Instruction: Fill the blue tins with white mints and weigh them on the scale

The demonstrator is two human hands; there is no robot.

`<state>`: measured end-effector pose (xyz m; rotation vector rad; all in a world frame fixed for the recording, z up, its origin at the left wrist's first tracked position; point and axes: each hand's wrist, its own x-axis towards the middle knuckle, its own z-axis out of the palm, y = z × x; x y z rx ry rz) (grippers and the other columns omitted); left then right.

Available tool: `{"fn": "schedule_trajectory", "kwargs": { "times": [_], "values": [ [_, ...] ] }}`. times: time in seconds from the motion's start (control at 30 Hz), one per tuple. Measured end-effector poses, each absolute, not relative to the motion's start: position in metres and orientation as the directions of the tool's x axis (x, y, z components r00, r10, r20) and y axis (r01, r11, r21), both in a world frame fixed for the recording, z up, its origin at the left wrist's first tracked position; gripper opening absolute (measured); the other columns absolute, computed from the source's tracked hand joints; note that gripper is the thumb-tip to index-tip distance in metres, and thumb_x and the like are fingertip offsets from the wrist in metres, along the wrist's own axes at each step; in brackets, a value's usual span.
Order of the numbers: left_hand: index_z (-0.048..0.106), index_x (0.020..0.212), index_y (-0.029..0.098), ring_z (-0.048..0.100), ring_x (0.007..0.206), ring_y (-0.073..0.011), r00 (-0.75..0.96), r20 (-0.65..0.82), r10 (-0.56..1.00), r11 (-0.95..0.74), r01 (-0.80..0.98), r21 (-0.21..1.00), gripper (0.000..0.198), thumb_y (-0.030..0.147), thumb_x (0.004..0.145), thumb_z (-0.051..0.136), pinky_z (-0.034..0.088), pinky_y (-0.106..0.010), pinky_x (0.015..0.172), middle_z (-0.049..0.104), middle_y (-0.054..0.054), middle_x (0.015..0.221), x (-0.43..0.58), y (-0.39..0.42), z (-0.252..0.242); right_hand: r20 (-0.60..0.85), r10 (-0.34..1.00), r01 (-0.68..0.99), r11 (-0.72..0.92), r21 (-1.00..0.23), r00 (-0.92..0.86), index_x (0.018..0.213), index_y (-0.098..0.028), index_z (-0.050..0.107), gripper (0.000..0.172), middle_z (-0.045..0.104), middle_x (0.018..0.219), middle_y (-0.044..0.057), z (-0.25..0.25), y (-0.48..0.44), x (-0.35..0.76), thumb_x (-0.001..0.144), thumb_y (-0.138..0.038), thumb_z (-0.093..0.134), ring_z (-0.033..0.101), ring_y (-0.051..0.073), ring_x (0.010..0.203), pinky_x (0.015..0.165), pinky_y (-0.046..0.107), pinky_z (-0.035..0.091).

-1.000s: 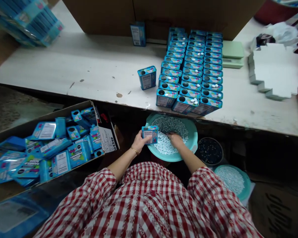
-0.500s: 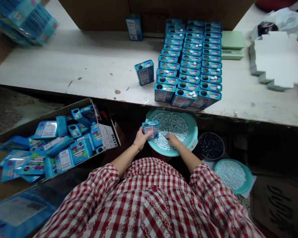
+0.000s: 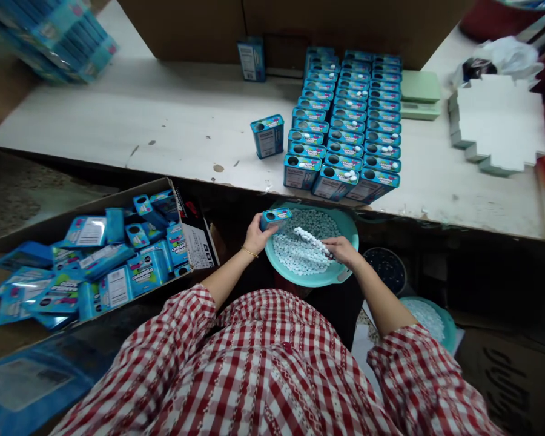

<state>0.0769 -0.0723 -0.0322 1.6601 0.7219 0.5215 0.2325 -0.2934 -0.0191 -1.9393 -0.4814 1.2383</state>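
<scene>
My left hand (image 3: 255,236) is closed around a blue candy tin (image 3: 276,216), its lid with a dark round opening facing up. The tin is at the left rim of a turquoise basin (image 3: 272,257) of small white candies (image 3: 286,251). My right hand (image 3: 343,251) grips the end of a narrow scoop, mostly hidden under a long heap of candies (image 3: 311,241). That heap slants above the basin, its far end close to the tin's right side.
Rows of blue tins (image 3: 340,142) stand on the white table (image 3: 172,133), with one tin (image 3: 267,136) apart. A carton (image 3: 200,242) of tins is at left. Right are a dark bowl (image 3: 385,269), another turquoise basin (image 3: 452,330), a green scale (image 3: 420,91) and white cardboard pieces (image 3: 499,121).
My right hand has come up out of the candies and moved right, lifting the loaded scoop into view. The tin in my left hand has risen slightly and tipped, showing more of its top.
</scene>
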Motion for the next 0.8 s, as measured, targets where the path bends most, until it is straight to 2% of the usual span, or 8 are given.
{"fn": "schedule_trajectory", "kwargs": {
  "times": [0.13,0.23,0.3,0.37,0.43,0.57,0.7,0.8],
  "values": [
    [0.054,0.097,0.018,0.056,0.083,-0.0184,0.752,-0.025,0.658,-0.253,0.253,0.934,0.038,0.023,0.062,0.069,0.044,-0.033,0.08,0.061,-0.002,0.09,0.089,-0.082,-0.033,-0.564,0.659,-0.098,-0.603,-0.791,0.498,0.095,-0.01,0.071,0.041,0.058,0.054,0.0,0.023,-0.293,0.246,0.064,-0.033,0.056,0.043,0.008,0.045,0.044,0.02,0.036],
    [0.054,0.097,0.019,0.054,0.092,-0.0216,0.784,0.009,0.62,-0.369,0.281,0.886,0.037,0.019,0.062,0.067,0.042,-0.036,0.085,0.06,-0.004,0.098,0.095,-0.09,-0.034,-0.532,0.686,0.111,-0.658,-0.745,0.496,0.101,-0.013,0.07,0.039,0.063,0.059,0.002,0.054,-0.283,0.254,0.072,-0.029,0.051,0.05,0.01,0.048,0.046,0.021,0.039],
    [0.055,0.097,0.019,0.053,0.095,-0.0226,0.812,0.025,0.583,-0.429,0.283,0.858,0.036,0.018,0.062,0.066,0.041,-0.036,0.087,0.059,-0.005,0.099,0.098,-0.095,-0.036,-0.481,0.738,0.408,-0.668,-0.623,0.473,0.102,-0.018,0.071,0.036,0.068,0.069,0.003,0.072,-0.269,0.256,0.075,-0.023,0.047,0.058,0.014,0.06,0.056,0.022,0.044],
    [0.055,0.097,0.019,0.052,0.095,-0.0231,0.837,0.025,0.546,-0.472,0.283,0.835,0.036,0.018,0.063,0.065,0.04,-0.037,0.087,0.059,-0.005,0.1,0.1,-0.1,-0.039,-0.46,0.767,0.67,-0.628,-0.395,0.448,0.099,-0.023,0.071,0.036,0.071,0.086,0.005,0.088,-0.251,0.25,0.075,-0.017,0.045,0.063,0.018,0.08,0.069,0.024,0.046],
    [0.056,0.098,0.02,0.052,0.095,-0.0233,0.858,0.018,0.513,-0.502,0.282,0.818,0.035,0.018,0.064,0.064,0.04,-0.038,0.087,0.059,-0.005,0.101,0.103,-0.106,-0.043,-0.487,0.741,0.787,-0.596,-0.159,0.463,0.098,-0.023,0.071,0.034,0.069,0.097,0.009,0.101,-0.231,0.238,0.076,-0.016,0.046,0.062,0.022,0.092,0.077,0.027,0.046],
    [0.055,0.097,0.02,0.052,0.097,-0.0231,0.872,0.021,0.489,-0.51,0.266,0.818,0.034,0.017,0.064,0.063,0.04,-0.038,0.087,0.058,-0.005,0.101,0.105,-0.113,-0.049,-0.49,0.716,0.834,-0.55,0.043,0.497,0.1,-0.013,0.069,0.031,0.067,0.096,0.018,0.125,-0.206,0.209,0.08,-0.019,0.046,0.063,0.024,0.093,0.079,0.03,0.046],
    [0.055,0.097,0.021,0.053,0.095,-0.0218,0.849,0.055,0.525,-0.468,0.235,0.852,0.034,0.018,0.065,0.064,0.041,-0.037,0.087,0.058,-0.004,0.099,0.098,-0.108,-0.051,-0.463,0.729,0.839,-0.541,0.06,0.503,0.1,-0.018,0.068,0.032,0.068,0.096,0.015,0.134,-0.229,0.216,0.082,-0.019,0.041,0.063,0.025,0.091,0.078,0.034,0.046],
    [0.053,0.101,0.022,0.054,0.096,-0.0208,0.811,0.115,0.574,-0.416,0.168,0.894,0.035,0.021,0.067,0.064,0.041,-0.036,0.088,0.058,-0.004,0.101,0.085,-0.101,-0.053,-0.443,0.692,0.764,-0.644,-0.024,0.569,0.107,-0.026,0.066,0.034,0.067,0.103,0.009,0.105,-0.262,0.241,0.084,-0.025,0.042,0.062,0.023,0.094,0.08,0.031,0.045]
  ]
}}
